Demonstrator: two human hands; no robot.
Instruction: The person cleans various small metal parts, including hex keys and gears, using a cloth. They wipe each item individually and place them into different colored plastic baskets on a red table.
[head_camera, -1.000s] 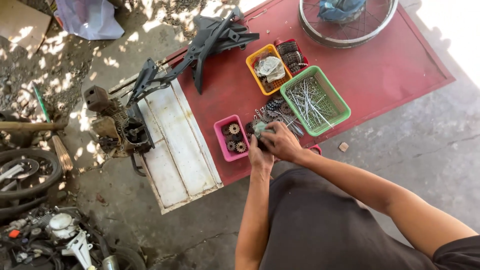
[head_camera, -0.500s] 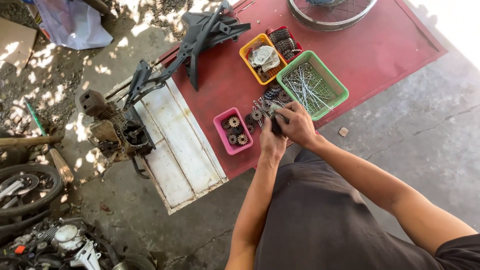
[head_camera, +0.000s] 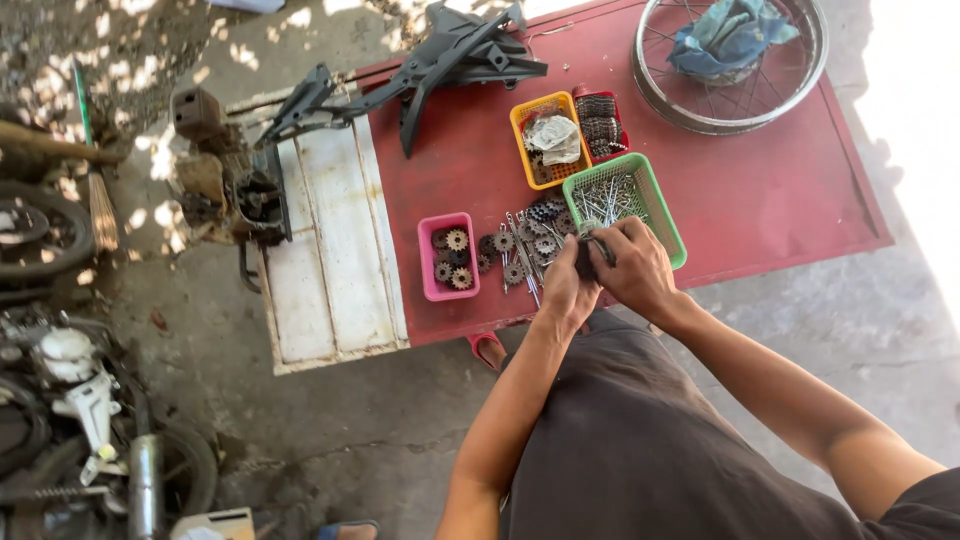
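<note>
My left hand (head_camera: 567, 287) and my right hand (head_camera: 633, 268) meet over the near edge of a red table (head_camera: 760, 190). Together they grip a small dark metal part (head_camera: 587, 256), which the fingers mostly hide. Just beyond them on the table lie several loose sprockets and bolts (head_camera: 522, 247). A green basket (head_camera: 655, 200) of thin metal spokes sits right behind my right hand. A pink tray (head_camera: 427, 262) holding sprockets stands to the left of my hands.
A yellow basket (head_camera: 520, 135) with a rag and a small red tray of chains (head_camera: 597, 120) sit further back. A spoked wheel rim (head_camera: 728, 110) with a blue cloth lies far right. Black frame parts (head_camera: 440, 65), a white panel (head_camera: 335, 250) and engine parts (head_camera: 225, 185) lie left.
The camera has shifted, so the table sits differently in view. My two hands stay together on the small part near the table's front edge, turned slightly.
</note>
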